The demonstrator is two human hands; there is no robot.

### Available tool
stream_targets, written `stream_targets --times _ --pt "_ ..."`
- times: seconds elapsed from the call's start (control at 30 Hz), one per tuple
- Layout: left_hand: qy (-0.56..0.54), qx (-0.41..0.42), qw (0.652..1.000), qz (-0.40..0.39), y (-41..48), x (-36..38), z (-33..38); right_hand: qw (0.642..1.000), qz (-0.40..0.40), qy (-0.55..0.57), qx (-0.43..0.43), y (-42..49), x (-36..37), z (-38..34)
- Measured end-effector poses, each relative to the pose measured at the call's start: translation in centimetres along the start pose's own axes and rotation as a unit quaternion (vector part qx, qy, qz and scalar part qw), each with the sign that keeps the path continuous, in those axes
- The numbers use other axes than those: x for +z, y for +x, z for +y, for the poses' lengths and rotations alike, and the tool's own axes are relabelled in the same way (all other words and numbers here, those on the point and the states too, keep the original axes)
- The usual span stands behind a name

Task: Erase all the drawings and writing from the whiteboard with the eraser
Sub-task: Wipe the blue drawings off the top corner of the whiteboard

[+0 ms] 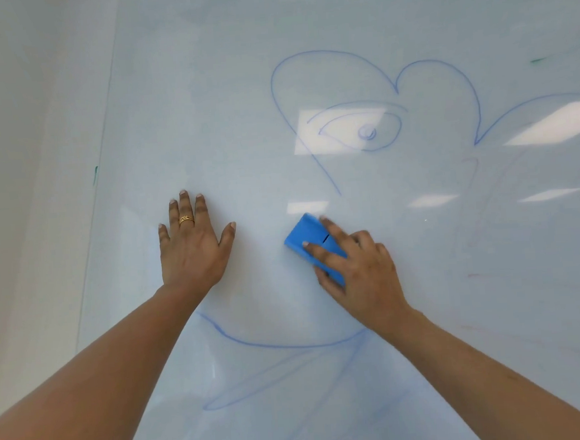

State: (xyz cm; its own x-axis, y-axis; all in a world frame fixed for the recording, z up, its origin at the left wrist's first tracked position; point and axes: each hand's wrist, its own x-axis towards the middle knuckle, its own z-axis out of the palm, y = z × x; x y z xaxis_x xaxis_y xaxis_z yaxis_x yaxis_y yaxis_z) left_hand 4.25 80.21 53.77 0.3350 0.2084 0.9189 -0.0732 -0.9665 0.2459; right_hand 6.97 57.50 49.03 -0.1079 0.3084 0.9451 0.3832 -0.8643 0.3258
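Because the eraser (pixel 305 232) appears to be a small blue block, probably light with a soft wiping face, it should need little lifting force but firm, even pressure against the whiteboard (pixel 205 105). It lies flat on the board's lower middle, below the heart-shaped blue outline (pixel 304 52) and above the long blue curve (pixel 290 346). The right hand (pixel 357 270) holds it from behind: the fingers (pixel 330 229) are spread over its back and the thumb is clamped on its lower edge. That hold across the back looks suitable, since it loads the whole face. The board surface is glossy, so the block is likely to slide easily and may skip if tilted onto one edge. The left hand (pixel 191 250) rests flat on the board beside it, fingers straight and apart, holding nothing. Blue lines and faint green marks (pixel 538 60) are not yet wiped.
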Motion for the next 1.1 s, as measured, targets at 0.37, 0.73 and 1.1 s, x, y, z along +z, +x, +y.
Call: stream_targets --times 0.37,0.73,1.1 --pt "0.017 0.029 0.999 0.013 0.5 0.2 1.2 0.979 -0.007 -0.007 0.203 7.7 -0.5 2.1" --pt "-0.004 0.010 0.999 0.042 2.4 1.7 5.9 0.997 -0.059 -0.010 0.050 14.4 -0.4 3.0" --pt "0.007 -0.044 0.995 0.089 2.9 3.0 7.2 0.998 -0.040 -0.005 0.045 14.3 0.6 2.4"
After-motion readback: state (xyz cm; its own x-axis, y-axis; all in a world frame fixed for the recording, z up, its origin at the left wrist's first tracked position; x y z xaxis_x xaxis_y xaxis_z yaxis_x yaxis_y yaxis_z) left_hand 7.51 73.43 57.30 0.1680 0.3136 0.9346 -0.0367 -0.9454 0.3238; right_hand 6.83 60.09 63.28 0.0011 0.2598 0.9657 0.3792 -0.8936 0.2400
